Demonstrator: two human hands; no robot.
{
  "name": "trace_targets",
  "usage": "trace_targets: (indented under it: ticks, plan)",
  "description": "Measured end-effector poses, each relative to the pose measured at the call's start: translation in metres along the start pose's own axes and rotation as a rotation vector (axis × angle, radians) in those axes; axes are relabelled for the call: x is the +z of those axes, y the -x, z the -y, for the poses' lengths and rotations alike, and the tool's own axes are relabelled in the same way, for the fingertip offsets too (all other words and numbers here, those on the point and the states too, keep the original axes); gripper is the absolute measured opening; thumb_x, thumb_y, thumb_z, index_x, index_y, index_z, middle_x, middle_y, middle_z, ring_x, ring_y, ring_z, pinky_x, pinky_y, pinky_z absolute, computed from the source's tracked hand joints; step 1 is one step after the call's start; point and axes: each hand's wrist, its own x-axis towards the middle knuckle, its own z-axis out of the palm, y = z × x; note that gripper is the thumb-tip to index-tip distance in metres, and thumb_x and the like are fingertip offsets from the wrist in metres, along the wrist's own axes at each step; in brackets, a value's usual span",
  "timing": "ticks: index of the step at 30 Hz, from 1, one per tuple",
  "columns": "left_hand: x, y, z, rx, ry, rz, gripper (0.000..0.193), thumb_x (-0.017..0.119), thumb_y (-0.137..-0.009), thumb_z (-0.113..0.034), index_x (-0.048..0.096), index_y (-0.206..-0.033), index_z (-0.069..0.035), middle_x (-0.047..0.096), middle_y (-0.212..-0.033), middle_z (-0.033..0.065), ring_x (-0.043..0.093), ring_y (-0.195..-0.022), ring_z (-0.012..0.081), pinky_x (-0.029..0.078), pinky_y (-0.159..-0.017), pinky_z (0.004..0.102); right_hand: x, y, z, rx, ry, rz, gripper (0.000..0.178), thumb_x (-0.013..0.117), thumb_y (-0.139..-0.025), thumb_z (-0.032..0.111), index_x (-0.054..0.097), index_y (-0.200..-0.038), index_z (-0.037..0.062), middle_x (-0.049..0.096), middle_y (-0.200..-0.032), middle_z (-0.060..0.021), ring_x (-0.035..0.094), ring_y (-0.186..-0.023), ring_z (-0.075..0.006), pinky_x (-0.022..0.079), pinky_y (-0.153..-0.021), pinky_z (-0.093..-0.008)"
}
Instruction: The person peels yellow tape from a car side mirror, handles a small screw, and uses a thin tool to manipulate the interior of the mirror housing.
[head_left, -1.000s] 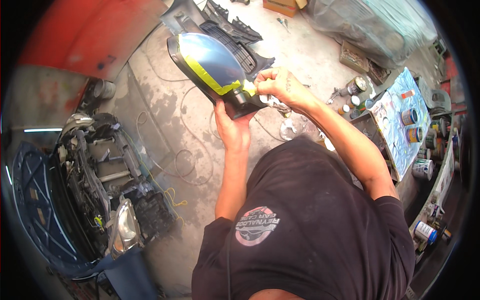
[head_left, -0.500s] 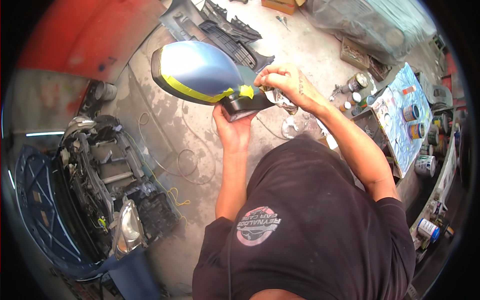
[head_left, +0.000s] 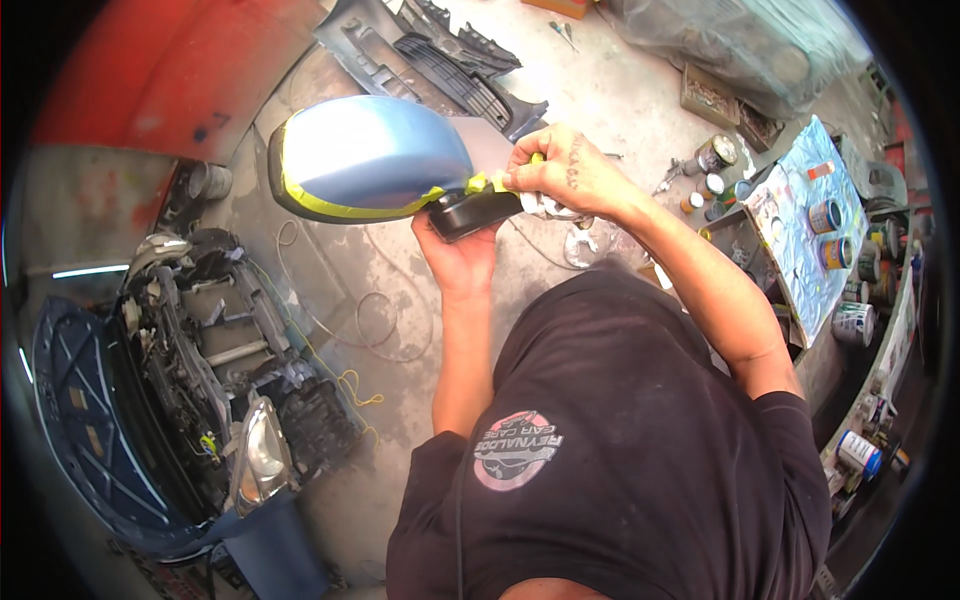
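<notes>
A car side mirror (head_left: pixel 375 150) with a blue painted shell hangs out in front of me. Yellow masking tape (head_left: pixel 350 211) runs along its lower edge and round the left end. My left hand (head_left: pixel 460 255) grips the black mounting base (head_left: pixel 480 212) from below, fingers partly hidden behind it. At the base's right end, my right hand (head_left: pixel 560 172) pinches a loose piece of the yellow tape between thumb and fingers. Whitish crumpled material (head_left: pixel 545 206), cloth or paper, shows beneath that hand; the frames do not show which.
Bumper parts (head_left: pixel 440 75) lie on the floor ahead. At left stand a car front frame (head_left: pixel 215 340), a headlight (head_left: pixel 262 455) and a dark blue panel (head_left: pixel 95 430). Paint cans (head_left: pixel 825 217) sit on a foil-covered table (head_left: pixel 800 190) at right. A hose (head_left: pixel 380 350) loops across the floor.
The mirror has shifted left and turned a little, with my left hand still on its base. My right fingers have come down onto the yellow tape, where they were just above the base before.
</notes>
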Motion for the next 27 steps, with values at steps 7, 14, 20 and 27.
trace_targets:
  ticks: [7,14,20,27]
  plan:
    - [-0.008,-0.006,-0.015,-0.044,0.124,0.062,0.060,0.045,-0.100,-0.057,0.058,-0.135,-0.010,0.065,-0.130,0.0112,0.063,-0.121,0.0321,0.053,-0.101,0.0563,0.002,0.000,0.013,-0.078,-0.094,-0.019,0.022,0.073,-0.088,0.021,0.076,-0.093,0.0004,0.067,-0.071,-0.0022,0.059,-0.063,-0.0083,0.047,-0.058,-0.0288]
    - [-0.010,-0.007,-0.010,-0.016,0.028,0.080,0.057,0.055,-0.098,-0.057,0.058,-0.135,-0.013,0.063,-0.134,0.0073,0.060,-0.124,0.0280,0.053,-0.100,0.0520,0.012,-0.006,0.019,-0.161,0.018,0.020,0.023,0.072,-0.089,0.020,0.078,-0.098,0.0006,0.063,-0.067,-0.0010,0.055,-0.062,-0.0071,0.045,-0.057,-0.0290]
    - [-0.011,-0.009,-0.008,0.025,-0.031,0.003,0.062,0.057,-0.096,-0.060,0.057,-0.137,-0.015,0.063,-0.134,0.0063,0.060,-0.124,0.0272,0.053,-0.100,0.0518,0.010,-0.013,0.025,-0.041,0.033,0.089,0.032,0.074,-0.082,0.028,0.076,-0.089,-0.0025,0.070,-0.075,-0.0184,0.070,-0.072,-0.0270,0.054,-0.071,-0.0415]
    - [-0.009,-0.008,-0.018,-0.013,0.068,0.007,0.061,0.051,-0.099,-0.062,0.058,-0.137,-0.015,0.067,-0.130,0.0059,0.066,-0.119,0.0273,0.054,-0.099,0.0478,0.005,-0.020,0.008,-0.308,0.306,-0.164,0.020,0.067,-0.086,0.019,0.073,-0.087,-0.0009,0.063,-0.063,-0.0082,0.059,-0.056,-0.0119,0.047,-0.054,-0.0317]
